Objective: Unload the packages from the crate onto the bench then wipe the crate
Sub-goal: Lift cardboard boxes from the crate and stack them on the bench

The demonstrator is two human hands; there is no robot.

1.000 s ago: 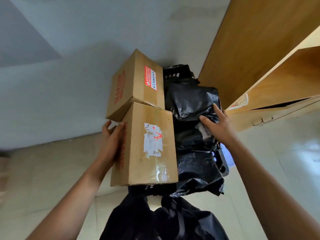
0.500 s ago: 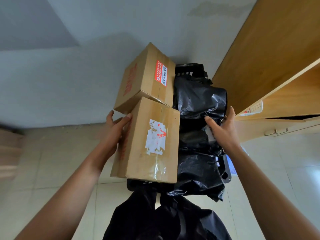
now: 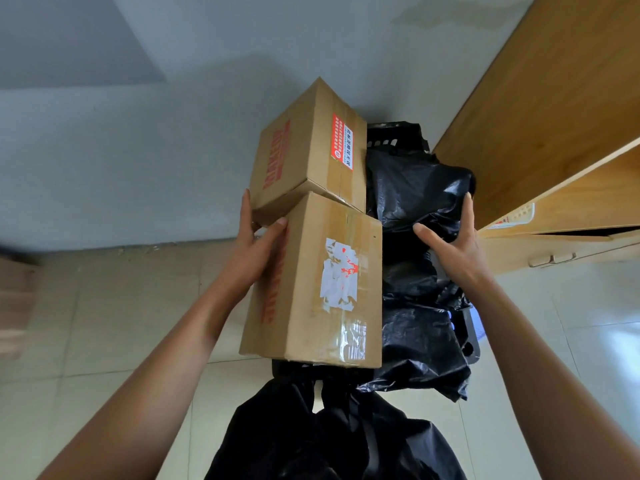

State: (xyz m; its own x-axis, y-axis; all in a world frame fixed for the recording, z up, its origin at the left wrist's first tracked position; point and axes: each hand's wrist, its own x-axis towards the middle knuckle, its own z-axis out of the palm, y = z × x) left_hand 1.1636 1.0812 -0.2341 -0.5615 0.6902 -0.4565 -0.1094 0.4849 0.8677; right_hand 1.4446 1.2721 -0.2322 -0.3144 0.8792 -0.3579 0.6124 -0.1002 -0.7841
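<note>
A black plastic crate (image 3: 472,344) stands on the tiled floor, heaped full. On its left side lie two taped cardboard boxes, a near one (image 3: 322,282) with a torn white label and a far one (image 3: 311,150) with a red label. Black plastic-wrapped packages fill the right side, one at the far end (image 3: 412,181) and one at the near end (image 3: 415,344). My left hand (image 3: 254,247) rests flat against the near box's left side, thumb on its top edge, fingertips touching the far box. My right hand (image 3: 453,244) spans the far black package, thumb and fingers spread.
Light wooden furniture (image 3: 536,98) rises close on the crate's right, with a handled panel (image 3: 554,259) lower down. A pale wall runs behind the crate. Black clothing (image 3: 329,438) hangs at the bottom of the view. A blurred brown object (image 3: 14,299) sits at the left edge.
My right hand has shifted up the black package and spread its thumb wider. My left hand has slid up the near box's side to the far box. The camera has moved closer.
</note>
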